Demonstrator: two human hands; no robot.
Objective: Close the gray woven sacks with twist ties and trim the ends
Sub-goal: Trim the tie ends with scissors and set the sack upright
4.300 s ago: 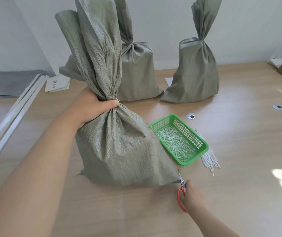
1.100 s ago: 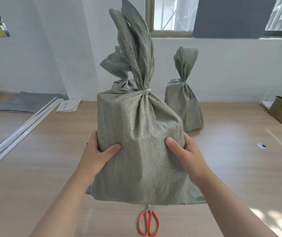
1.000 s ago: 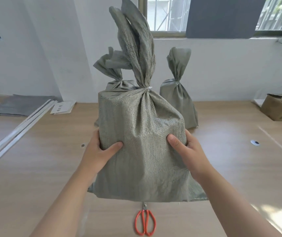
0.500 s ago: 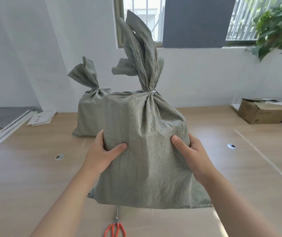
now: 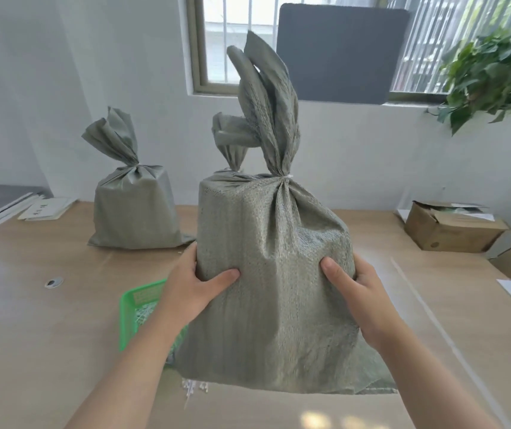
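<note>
Front sack (image 5: 275, 289) stood upright in the middle of the table (image 5: 31, 335), nearest the camera. Left hand (image 5: 192, 289) grasped its left side and right hand (image 5: 356, 289) its right side. Both thumbs pressed into the front face; the other fingers wrapped round behind, out of sight. Couldn't tell whether the base was resting on the table or just off it.

Neck was gathered and cinched with a white tie (image 5: 286, 175), and the loose top fanned up above it. Couldn't make out the tie's ends.

Second sack (image 5: 133, 209) sat back left, neck cinched, well apart from the front one. Third sack (image 5: 232, 140) was directly behind the front one, with only its bunched top showing.

Green basket (image 5: 136, 308) sat just left of the front sack, partly hidden by the left forearm, with white ties (image 5: 144, 312) inside. A few loose ties (image 5: 193, 387) lay on the table at the sack's lower left edge.

Cardboard box (image 5: 452, 230) was far right, papers (image 5: 48, 208) far left by the wall. Plant (image 5: 489, 75) hung top right, next to a dark panel (image 5: 340, 54) on the window.
</note>
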